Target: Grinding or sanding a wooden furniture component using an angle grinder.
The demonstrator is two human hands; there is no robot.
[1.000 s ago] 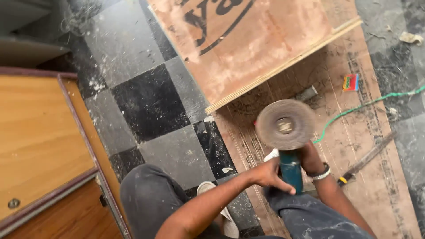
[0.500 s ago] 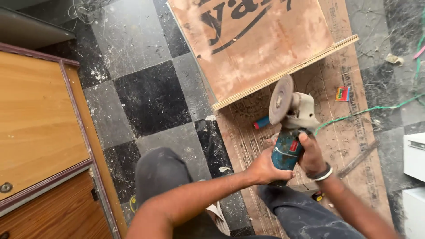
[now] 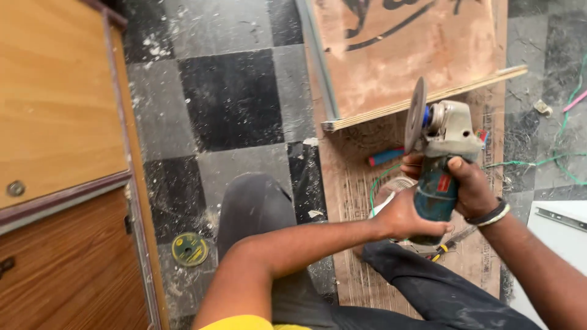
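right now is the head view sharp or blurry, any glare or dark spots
Head view: mostly sharp, lit evenly and softly; the angle grinder and both hands, left hand and right hand, read clearly; no strong glare; wide-lens bend at the cabinet edges; the grinder's disc is seen edge-on.

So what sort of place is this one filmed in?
Probably a carpentry or furniture-fitting site indoors: both hands hold an angle grinder over plywood sheets, on a dusty black and grey tiled floor, with a wooden cabinet alongside.

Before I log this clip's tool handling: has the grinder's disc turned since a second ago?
Yes. The disc faced the camera flat; now it stands edge-on, just below the plywood edge, with both hands on the grinder.
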